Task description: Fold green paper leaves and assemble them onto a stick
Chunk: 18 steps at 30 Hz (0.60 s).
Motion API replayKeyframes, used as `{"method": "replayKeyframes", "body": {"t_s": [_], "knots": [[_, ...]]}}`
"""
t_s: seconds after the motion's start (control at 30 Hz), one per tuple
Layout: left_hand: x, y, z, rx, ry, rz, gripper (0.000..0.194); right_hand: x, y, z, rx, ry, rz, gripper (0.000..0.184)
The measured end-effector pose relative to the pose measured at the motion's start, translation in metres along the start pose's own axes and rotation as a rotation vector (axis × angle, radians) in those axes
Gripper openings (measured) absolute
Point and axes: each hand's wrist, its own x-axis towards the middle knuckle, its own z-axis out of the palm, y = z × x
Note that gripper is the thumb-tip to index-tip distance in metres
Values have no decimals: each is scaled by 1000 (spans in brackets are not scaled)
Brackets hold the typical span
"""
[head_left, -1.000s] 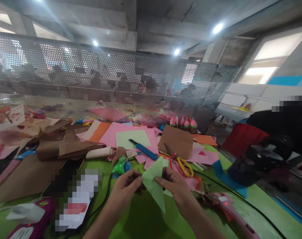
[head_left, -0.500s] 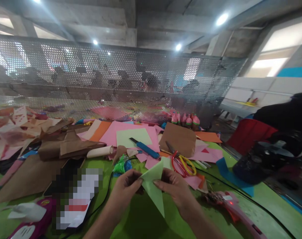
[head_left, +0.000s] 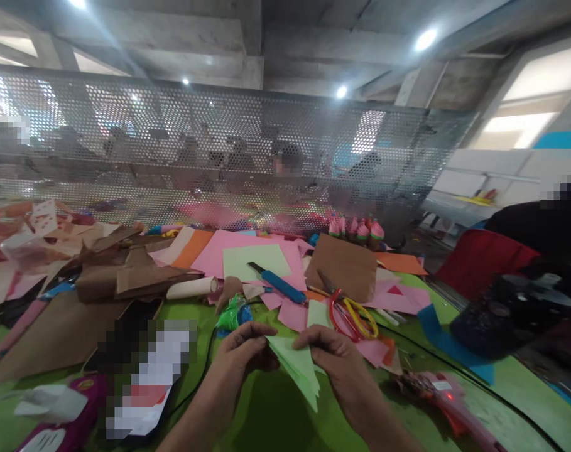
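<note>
Both my hands hold a folded piece of light green paper just above the green table. My left hand pinches its left corner with closed fingers. My right hand grips the right side, thumb on top. The paper's point hangs down toward me. Red and yellow scissors lie just beyond my right hand, and a blue utility knife lies on a green sheet further back.
Pink, orange and brown paper sheets cover the far table. A pink glue gun lies at right, its cord running across. A perforated metal screen stands behind, with people beyond it. A person in black sits at right.
The green paper has been folded smaller; its upper flap came down, so it is now a narrower layered wedge. Both hands sit slightly lower and closer together.
</note>
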Motion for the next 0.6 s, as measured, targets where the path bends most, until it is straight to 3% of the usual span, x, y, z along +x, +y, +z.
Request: {"method": "replayKeyframes", "body": {"t_s": [0.13, 0.27, 0.43, 0.6], "knots": [[-3, 4, 5, -17, -8, -36, 30, 3, 1, -6, -122, 18, -92, 11], [-10, 11, 10, 97, 31, -13, 31, 5, 1, -7, -242, 11, -166, 17], [-5, 7, 5, 243, -9, -28, 41, 4, 1, -6, -325, 11, -250, 23], [-1, 5, 0, 304, 24, 59, 40, -1, -6, 0, -218, 4, -150, 17]]}}
